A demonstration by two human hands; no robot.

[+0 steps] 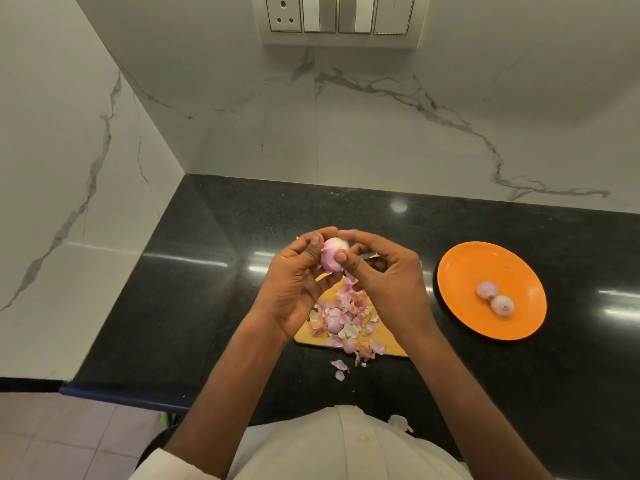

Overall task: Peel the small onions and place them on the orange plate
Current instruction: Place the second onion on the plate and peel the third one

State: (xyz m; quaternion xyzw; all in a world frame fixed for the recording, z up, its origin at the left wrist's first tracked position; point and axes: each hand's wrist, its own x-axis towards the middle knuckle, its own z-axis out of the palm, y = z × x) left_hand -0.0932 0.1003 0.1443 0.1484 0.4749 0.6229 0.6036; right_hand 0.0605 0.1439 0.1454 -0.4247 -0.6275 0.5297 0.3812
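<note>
1. The step in hand was peeling: both hands held one small onion (333, 258) up above the wooden board (388, 336), well clear of the counter (207, 306).
2. The left hand (294, 289) cupped the onion, fingers curled round it with the thumb on its upper side; the right hand (384, 275) pinched it from the other side, thumb pressed on its skin — so both were grasping the same onion.
3. The onion looked mostly pale and smooth, with a thin strip of skin hanging below it, so I judged the peel nearly off.
4. The next move would call for pulling that last skin free, then carrying the onion right and setting it on the orange plate (464, 268) beside those already there.
5. Counted: two peeled onions (495, 297) on the plate, touching each other; one onion in the hands; one more that looked whole (334, 319) among the peelings on the board — others could be hidden under the hands.
6. One pile of loose skins (349, 306) covered the board; a few scraps (339, 365) lay on the counter just beside its near edge.
</note>
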